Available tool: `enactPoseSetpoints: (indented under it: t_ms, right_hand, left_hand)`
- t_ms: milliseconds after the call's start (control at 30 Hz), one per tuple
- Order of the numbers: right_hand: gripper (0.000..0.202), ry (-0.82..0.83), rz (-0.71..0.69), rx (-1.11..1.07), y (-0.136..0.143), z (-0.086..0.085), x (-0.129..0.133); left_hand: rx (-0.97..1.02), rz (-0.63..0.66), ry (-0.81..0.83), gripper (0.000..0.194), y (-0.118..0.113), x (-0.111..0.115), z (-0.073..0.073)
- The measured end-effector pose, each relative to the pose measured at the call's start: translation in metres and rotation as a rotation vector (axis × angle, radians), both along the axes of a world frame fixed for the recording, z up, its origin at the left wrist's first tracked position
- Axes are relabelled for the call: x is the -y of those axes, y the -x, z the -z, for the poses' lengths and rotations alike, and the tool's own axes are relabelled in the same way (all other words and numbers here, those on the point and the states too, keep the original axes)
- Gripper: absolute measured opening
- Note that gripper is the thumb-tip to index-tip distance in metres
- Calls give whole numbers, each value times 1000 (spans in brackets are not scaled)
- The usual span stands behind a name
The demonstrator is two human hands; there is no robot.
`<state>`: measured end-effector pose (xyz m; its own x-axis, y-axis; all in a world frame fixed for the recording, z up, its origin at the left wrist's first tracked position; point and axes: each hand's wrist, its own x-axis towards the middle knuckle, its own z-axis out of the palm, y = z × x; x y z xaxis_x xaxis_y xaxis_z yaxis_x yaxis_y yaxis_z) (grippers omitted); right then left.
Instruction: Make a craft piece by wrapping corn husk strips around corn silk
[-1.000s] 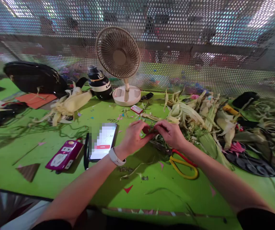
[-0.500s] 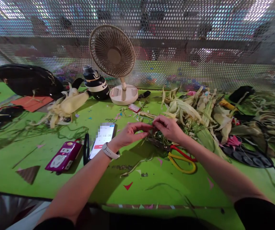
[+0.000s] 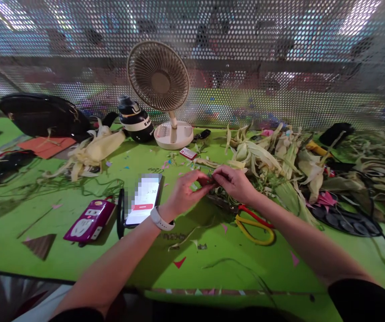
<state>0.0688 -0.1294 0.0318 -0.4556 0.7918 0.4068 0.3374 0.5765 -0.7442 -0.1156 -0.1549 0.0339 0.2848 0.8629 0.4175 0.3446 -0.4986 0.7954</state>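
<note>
My left hand (image 3: 187, 192), with a pale watch on its wrist, reaches to the middle of the green table (image 3: 118, 259). Its fingers are pinched against those of my right hand (image 3: 234, 183). Whatever lies between the fingertips is too small and dark to name. Scissors (image 3: 255, 230) with red and yellow handles lie just below my right hand, their blades partly over green scraps. Beyond and to the right spreads a heap of dry corn husks (image 3: 259, 154). A lit phone (image 3: 143, 200) lies left of my left hand.
A beige fan (image 3: 160, 82) and a black bottle (image 3: 135, 120) stand at the back, before a perforated metal screen (image 3: 246, 58). A purple box (image 3: 90, 222) lies at left, a black bag (image 3: 44, 114) behind it. A black power strip (image 3: 347, 222) with a cable is at right.
My left hand has shifted slightly right and its fingers have closed in toward the right hand's fingertips. The right hand stays nearly in place. The view has tilted slightly.
</note>
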Motion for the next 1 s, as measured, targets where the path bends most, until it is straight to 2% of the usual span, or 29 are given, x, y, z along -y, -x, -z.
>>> enactPoseSetpoints:
  t_ms: [100, 300, 500, 600, 700, 800, 1000]
  right_hand:
    - [14, 20, 24, -55, 1, 2, 0]
    - [14, 5, 6, -54, 0, 3, -1]
    - [13, 6, 9, -33, -1, 2, -2]
    - [13, 0, 11, -26, -1, 2, -2]
    - [13, 3, 10, -25, -1, 2, -2]
    - [13, 8, 6, -19, 0, 2, -1]
    - [15, -13, 23, 17, 0, 2, -1]
  left_hand:
    - [16, -26, -8, 17, -1, 0, 1]
    - [21, 206, 61, 24, 5, -3, 1]
    - [20, 277, 182, 28, 11, -8, -2]
    - [12, 274, 204, 28, 12, -8, -4]
    - [-7, 215, 186, 25, 11, -6, -5]
    - [-19, 173, 139, 22, 9, -6, -2]
    - [-9, 165, 92, 16, 8, -8, 5]
